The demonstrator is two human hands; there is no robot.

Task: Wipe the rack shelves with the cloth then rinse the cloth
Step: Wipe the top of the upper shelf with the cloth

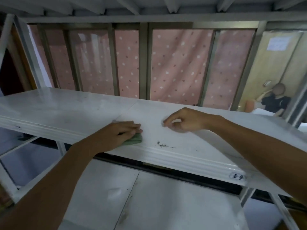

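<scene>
both my hands rest on the white shelf (pixel 69 112): my left hand (pixel 116 135) flat, pressing the green cloth (pixel 135 140); at its 3 o'clock my right hand (pixel 184 121) loosely curled, empty.

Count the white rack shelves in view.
2: the upper shelf under both hands, and the lower shelf beneath it. A third overhead shows only its underside; others may be hidden.

left hand (pixel 116 135) lying flat, pressing green cloth (pixel 135 139) onto white shelf (pixel 66 112) | right hand (pixel 186 120) resting on shelf, fingers curled, fingertips touching | dark smudge (pixel 163 144) showing near front edge, right of cloth
</scene>
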